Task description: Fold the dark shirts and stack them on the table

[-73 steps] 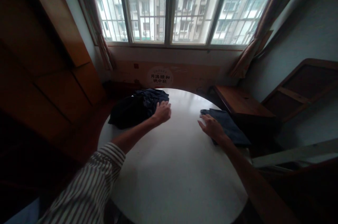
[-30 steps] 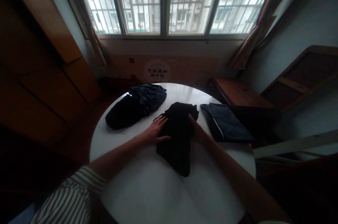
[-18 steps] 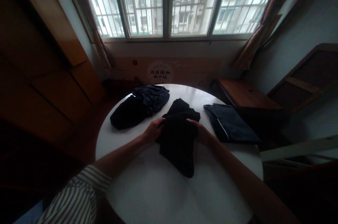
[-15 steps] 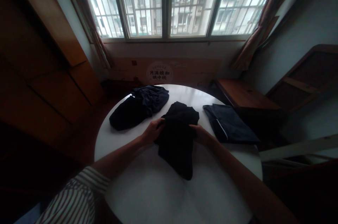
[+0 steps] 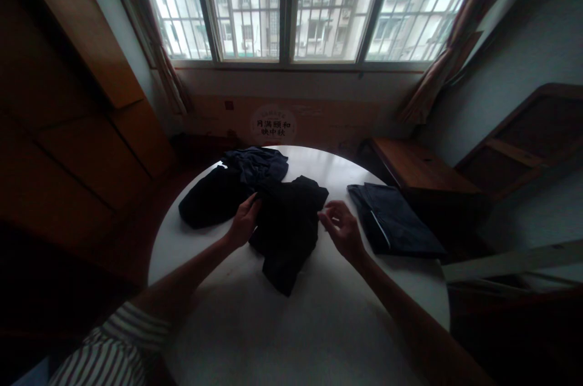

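Note:
A black garment [image 5: 286, 222] lies bunched in the middle of the round white table [image 5: 255, 325]; it is too dark to tell its kind. My left hand [image 5: 243, 222] grips its left edge, thumb on top and the other fingers partly hidden. Just off the garment's right edge is my right hand [image 5: 341, 225], its fingers curled loosely apart with nothing visible in them. To the left sits a heap of dark clothes, one black [image 5: 209, 198] and one navy [image 5: 259, 164]. A folded navy garment [image 5: 401, 222] with a white stripe lies on the right.
Behind the table, a large printed cardboard box [image 5: 319, 119] leans below the barred window [image 5: 319, 10]. A brown wooden cabinet [image 5: 423, 164] stands at the back right. Wooden cupboards [image 5: 91, 155] line the left side.
My right hand has let go of the black garment and drawn slightly away from it. My left hand has shifted left, and the garment has moved left with it.

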`<state>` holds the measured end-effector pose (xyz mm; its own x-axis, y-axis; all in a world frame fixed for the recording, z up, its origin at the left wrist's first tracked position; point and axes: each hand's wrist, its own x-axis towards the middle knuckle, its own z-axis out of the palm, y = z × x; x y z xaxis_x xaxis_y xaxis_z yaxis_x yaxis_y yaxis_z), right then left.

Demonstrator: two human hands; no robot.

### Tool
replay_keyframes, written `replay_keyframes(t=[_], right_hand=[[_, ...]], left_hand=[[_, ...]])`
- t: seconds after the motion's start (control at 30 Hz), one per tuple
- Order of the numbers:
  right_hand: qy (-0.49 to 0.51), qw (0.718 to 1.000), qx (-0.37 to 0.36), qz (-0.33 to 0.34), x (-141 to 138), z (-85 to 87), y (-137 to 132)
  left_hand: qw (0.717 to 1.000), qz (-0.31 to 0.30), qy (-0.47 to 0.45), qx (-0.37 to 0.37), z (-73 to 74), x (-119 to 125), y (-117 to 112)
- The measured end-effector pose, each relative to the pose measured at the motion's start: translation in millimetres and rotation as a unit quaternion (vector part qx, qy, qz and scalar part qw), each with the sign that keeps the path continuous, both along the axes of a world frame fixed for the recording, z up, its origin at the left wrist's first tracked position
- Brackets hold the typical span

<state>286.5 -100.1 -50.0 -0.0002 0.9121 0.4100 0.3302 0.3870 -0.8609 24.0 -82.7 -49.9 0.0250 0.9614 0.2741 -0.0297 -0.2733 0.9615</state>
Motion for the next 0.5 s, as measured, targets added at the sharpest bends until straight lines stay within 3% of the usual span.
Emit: replay_keyframes(t=[0.1,0.2,0.37,0.5], right_hand=[[-0.09,0.987,-0.007,0.133,-5.0,-3.4,-3.3],[-0.122,0.982,-0.026,0.143,-7.9,-8.0,-2.7],[0.069,0.992,-0.097,0.05,-3.7,-3.0,3.9],[0.25,0.953,-0.161,0.06,5.1,14.1,9.3]], left_hand=[[0.998,-0.006,0.053,0.028,-2.5,3.2,-6.1],[0.991,0.047,0.115,0.051,-4.4,2.6,-5.6],[0.978,0.14,0.139,0.071,2.8,-9.5,8.7],[0.963,0.154,0.203,0.086,20.9,-22.2,15.7]])
